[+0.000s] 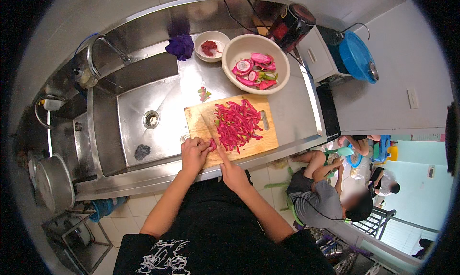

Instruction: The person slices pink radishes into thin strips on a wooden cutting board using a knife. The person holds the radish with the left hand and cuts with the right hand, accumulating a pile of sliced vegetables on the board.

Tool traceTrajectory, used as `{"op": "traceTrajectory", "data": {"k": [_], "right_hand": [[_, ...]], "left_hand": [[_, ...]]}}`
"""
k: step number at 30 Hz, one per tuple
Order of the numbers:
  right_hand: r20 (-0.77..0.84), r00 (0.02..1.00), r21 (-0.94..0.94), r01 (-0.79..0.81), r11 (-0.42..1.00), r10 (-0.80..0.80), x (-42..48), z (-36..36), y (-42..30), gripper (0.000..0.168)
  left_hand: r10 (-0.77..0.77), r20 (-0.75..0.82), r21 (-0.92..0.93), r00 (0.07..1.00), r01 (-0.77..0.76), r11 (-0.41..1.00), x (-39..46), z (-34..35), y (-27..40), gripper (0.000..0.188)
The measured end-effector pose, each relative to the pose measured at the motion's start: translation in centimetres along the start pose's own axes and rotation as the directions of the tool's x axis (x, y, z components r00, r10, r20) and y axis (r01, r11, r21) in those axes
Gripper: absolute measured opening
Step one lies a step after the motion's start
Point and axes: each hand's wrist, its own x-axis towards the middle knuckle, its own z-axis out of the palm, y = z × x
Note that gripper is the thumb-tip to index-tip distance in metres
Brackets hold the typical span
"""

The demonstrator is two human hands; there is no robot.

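Note:
A wooden cutting board (197, 118) lies at the front edge of the steel counter. My left hand (195, 152) presses a small piece of pink dragon fruit peel (213, 144) onto its near left part. My right hand (231, 172) grips a kitchen knife (209, 125), its index finger stretched along the blade and its handle hidden in the palm. The blade stands beside the piece, pointing away from me. To its right spreads a heap of thin pink peel strips (238, 125) with some green bits. Behind the board, a cream bowl (230, 77) holds larger dragon fruit peel pieces (257, 71).
Left of the board is a steel sink (134, 95) with a faucet (94, 59). A smaller bowl (205, 36) with red matter, a purple cloth (180, 47) and a dark red appliance (294, 25) stand behind. Green scraps (204, 94) lie on the counter. People sit at the right.

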Motion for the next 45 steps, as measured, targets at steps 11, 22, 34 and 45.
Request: {"op": "traceTrajectory", "data": {"k": [11, 22, 34, 45], "right_hand": [[0.001, 0.998, -0.002, -0.062, 0.998, 0.062, 1.6, 0.0, 0.2, 0.071], [0.007, 1.000, 0.030, 0.001, 1.000, -0.001, -1.1, -0.8, 1.1, 0.072], [0.060, 0.998, 0.011, 0.000, 1.000, 0.000, -1.2, -1.4, 0.2, 0.072], [0.061, 0.998, -0.039, -0.002, 0.999, 0.004, -1.0, -1.0, 0.5, 0.072]], "left_hand": [[-0.019, 0.011, 0.006, 1.000, 0.019, 1.000, -0.1, -0.3, -0.1, 0.023], [0.036, -0.035, -0.020, 0.999, -0.037, 0.999, -0.4, -0.5, -0.6, 0.021], [0.021, -0.032, -0.009, 0.999, -0.021, 1.000, -0.5, -0.5, -0.3, 0.019], [0.009, -0.034, -0.046, 0.999, -0.010, 0.999, -0.3, -0.5, -0.4, 0.019]]}}
